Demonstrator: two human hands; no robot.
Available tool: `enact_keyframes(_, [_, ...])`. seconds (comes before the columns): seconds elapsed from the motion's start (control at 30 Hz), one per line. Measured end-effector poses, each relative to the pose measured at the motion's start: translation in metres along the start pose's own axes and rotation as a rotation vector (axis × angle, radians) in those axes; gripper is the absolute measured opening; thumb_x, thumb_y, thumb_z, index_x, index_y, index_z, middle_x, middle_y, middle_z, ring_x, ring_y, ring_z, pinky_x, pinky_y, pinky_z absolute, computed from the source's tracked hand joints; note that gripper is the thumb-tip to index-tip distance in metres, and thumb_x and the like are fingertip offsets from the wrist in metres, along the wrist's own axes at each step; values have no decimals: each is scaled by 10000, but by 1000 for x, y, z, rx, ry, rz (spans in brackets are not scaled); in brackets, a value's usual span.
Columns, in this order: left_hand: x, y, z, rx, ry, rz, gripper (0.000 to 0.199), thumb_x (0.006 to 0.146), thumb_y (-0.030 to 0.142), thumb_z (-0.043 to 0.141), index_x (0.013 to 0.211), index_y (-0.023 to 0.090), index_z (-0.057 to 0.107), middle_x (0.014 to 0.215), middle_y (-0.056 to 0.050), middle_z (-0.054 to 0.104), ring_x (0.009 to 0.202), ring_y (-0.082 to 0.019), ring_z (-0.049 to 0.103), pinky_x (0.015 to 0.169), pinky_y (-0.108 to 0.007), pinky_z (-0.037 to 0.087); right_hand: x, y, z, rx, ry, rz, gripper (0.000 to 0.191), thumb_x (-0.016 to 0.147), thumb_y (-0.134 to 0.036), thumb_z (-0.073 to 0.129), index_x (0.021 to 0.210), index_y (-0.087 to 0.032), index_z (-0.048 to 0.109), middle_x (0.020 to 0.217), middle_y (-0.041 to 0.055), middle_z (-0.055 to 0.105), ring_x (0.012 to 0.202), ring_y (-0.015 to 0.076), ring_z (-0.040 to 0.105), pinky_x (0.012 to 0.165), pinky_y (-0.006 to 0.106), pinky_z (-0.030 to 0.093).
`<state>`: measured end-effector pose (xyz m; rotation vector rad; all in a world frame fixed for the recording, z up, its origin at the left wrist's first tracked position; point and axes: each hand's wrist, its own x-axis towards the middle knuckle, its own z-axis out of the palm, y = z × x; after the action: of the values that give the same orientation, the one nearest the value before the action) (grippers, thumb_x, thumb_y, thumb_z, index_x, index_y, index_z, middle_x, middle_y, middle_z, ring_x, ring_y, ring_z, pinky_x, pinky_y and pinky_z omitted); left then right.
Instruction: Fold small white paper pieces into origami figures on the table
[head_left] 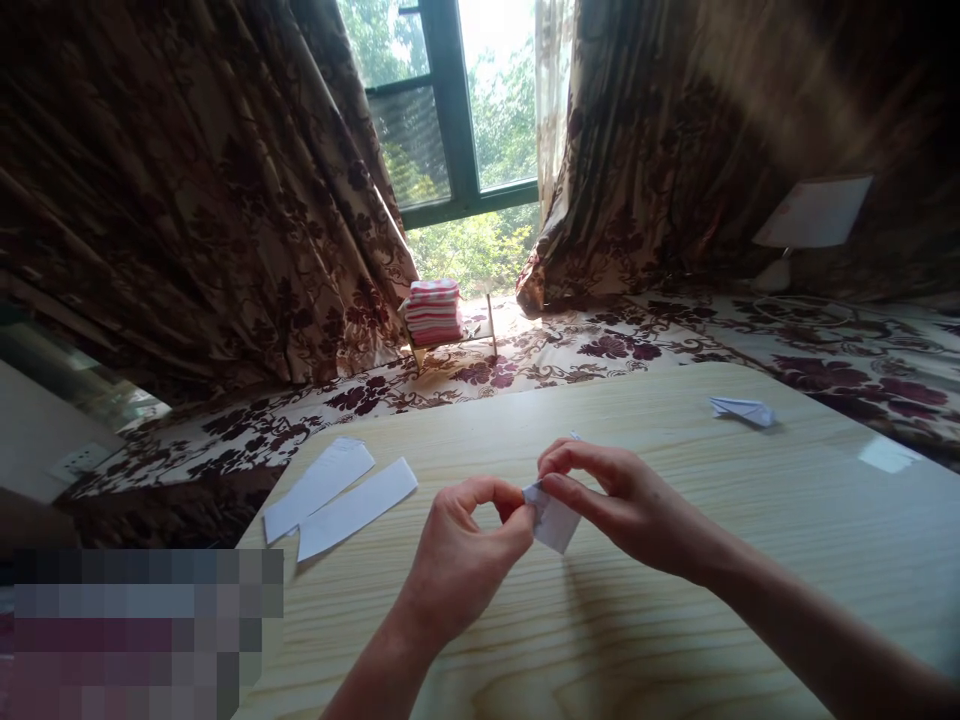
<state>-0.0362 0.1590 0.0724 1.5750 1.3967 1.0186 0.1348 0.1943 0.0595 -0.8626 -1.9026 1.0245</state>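
A small folded piece of white paper [559,522] is held above the table between both hands. My left hand [474,545] pinches its left edge between thumb and forefinger. From the upper right, my right hand [611,500] grips the top of the same paper with thumb and fingers, covering part of it. To the left, white paper strips [356,510] lie flat on the table, one of them beside a small overlapping pile [321,487]. A folded paper piece [742,411] rests near the far right of the table.
The pale wood-grain table [465,640] has a rounded far edge. Beyond it, a floral-covered ledge [540,355] carries a small stand with folded pink-striped cloths [435,312] and a lamp [814,213]. Floral curtains [300,190] flank a green-framed window [454,120]. The lower left corner is pixelated.
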Motion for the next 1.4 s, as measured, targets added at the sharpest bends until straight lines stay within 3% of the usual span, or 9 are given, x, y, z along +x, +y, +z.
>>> enact_keyframes(0.2, [1, 2, -2, 50, 44, 83, 199, 805, 264, 545, 659, 160, 632, 683, -18, 621, 703, -165, 544, 685, -257, 409, 0, -1, 4, -5, 7, -24, 206, 898, -295, 506, 751, -175, 587, 782, 28, 595, 727, 147, 550, 647, 257, 439])
enact_keyframes(0.4, [-4, 0, -1, 244, 114, 275, 195, 858, 226, 489, 709, 171, 602, 727, -32, 609, 773, -193, 551, 797, -313, 392, 1, -2, 6, -17, 13, 5, 213, 890, -308, 514, 738, -171, 575, 747, 23, 581, 708, 145, 534, 634, 257, 427])
enact_keyframes(0.6, [-3, 0, -2, 200, 32, 155, 202, 824, 267, 556, 641, 183, 534, 703, -15, 572, 758, -188, 544, 747, -292, 394, 2, -3, 7, -11, 50, -18, 239, 896, -320, 510, 714, -178, 571, 740, 21, 575, 683, 141, 511, 608, 257, 413])
enact_keyframes(0.93, [1, -7, -8, -50, -137, 47, 269, 845, 338, 557, 692, 139, 654, 692, -37, 630, 703, -175, 538, 676, -269, 406, 1, -6, 2, 34, 59, 51, 298, 875, -383, 514, 687, -164, 588, 659, 13, 565, 607, 127, 492, 519, 235, 388])
enact_keyframes(1.2, [0, -6, -13, -41, -210, 132, 251, 867, 311, 542, 712, 142, 645, 764, -49, 649, 763, -185, 563, 728, -274, 419, 1, -3, 6, 74, 67, 105, 300, 848, -404, 546, 678, -160, 583, 621, 1, 561, 583, 119, 466, 508, 229, 364])
enact_keyframes(1.4, [3, -11, -32, 74, -298, 148, 203, 827, 295, 605, 736, 156, 723, 764, -56, 674, 769, -193, 585, 739, -276, 433, 1, -4, 1, 82, 62, 106, 309, 832, -416, 558, 660, -162, 592, 590, -8, 553, 557, 112, 463, 489, 221, 363])
